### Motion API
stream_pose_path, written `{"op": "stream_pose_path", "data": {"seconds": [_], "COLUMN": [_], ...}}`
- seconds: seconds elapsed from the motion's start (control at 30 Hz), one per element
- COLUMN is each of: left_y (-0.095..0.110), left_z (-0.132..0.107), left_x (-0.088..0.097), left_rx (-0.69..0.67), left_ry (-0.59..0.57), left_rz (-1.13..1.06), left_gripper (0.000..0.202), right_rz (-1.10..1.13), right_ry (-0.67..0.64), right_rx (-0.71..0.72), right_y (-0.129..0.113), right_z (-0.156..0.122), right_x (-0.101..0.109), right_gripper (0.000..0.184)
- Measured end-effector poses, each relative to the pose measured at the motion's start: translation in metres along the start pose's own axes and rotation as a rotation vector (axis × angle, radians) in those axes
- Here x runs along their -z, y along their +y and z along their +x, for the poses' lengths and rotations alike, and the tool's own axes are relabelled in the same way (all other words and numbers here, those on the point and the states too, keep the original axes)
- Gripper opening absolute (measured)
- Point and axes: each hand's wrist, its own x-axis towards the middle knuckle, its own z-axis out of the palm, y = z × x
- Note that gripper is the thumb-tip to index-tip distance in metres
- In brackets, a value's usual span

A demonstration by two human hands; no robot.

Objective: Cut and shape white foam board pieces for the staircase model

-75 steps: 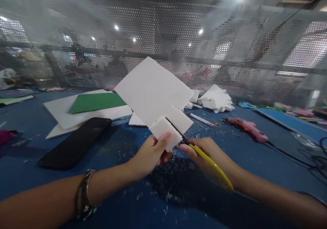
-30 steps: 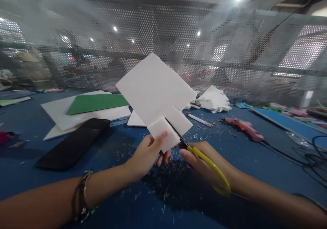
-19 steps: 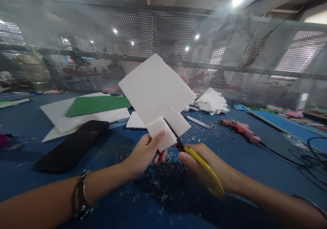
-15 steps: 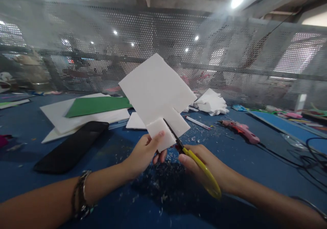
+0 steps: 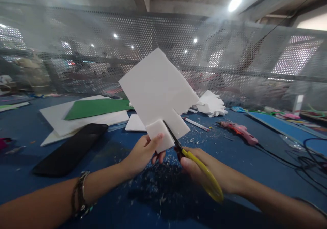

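Pinching white foam sheet (image 5: 158, 89) with left hand (image 5: 143, 152), clasping yellow scissors (image 5: 190, 155) in right hand (image 5: 206, 171); might nick thumb (image 5: 156, 140), so near blades (image 5: 170, 132).

The table (image 5: 255, 167) is blue. Big white sheets (image 5: 76, 120) lie on the left, with a green sheet (image 5: 94, 108) on top. A black phone (image 5: 70, 149) lies near them. A small white piece (image 5: 135, 123) lies in the middle. Farther back are a white pile (image 5: 211, 103), a pen (image 5: 196, 124) and a pink glue gun (image 5: 238, 131). A black cord (image 5: 301, 157) is on the right. White crumbs (image 5: 196, 138) are scattered about.
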Motion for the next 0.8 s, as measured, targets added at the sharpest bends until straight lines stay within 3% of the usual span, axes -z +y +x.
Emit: {"op": "stream_pose_path", "data": {"seconds": [0.1, 0.27, 0.37, 0.57, 0.7, 0.8], "left_y": [0.000, 0.001, 0.000, -0.007, -0.012, -0.011], "left_z": [0.001, 0.008, 0.012, 0.024, 0.031, 0.032], "left_x": [0.000, 0.010, 0.018, 0.037, 0.051, 0.056], "left_rx": [0.010, -0.016, -0.031, -0.053, -0.042, -0.026], "left_ry": [0.029, 0.194, 0.195, 0.163, 0.160, 0.124], "left_rz": [-0.041, -0.114, -0.094, 0.044, 0.125, 0.160], "left_gripper": [0.048, 0.044, 0.044, 0.048, 0.043, 0.039], "right_rz": [0.024, -0.004, -0.045, -0.103, -0.128, -0.285], "right_ry": [-0.035, -0.039, -0.052, -0.224, -0.187, -0.197], "right_rx": [-0.023, -0.082, -0.077, -0.040, -0.039, -0.077], "right_y": [0.001, 0.001, 0.000, 0.006, 0.012, 0.010], "right_z": [0.001, -0.001, -0.003, -0.005, -0.007, -0.003], "right_x": [0.002, 0.000, 0.004, 0.047, 0.076, 0.085], "right_gripper": [0.038, 0.041, 0.041, 0.049, 0.049, 0.047]}}
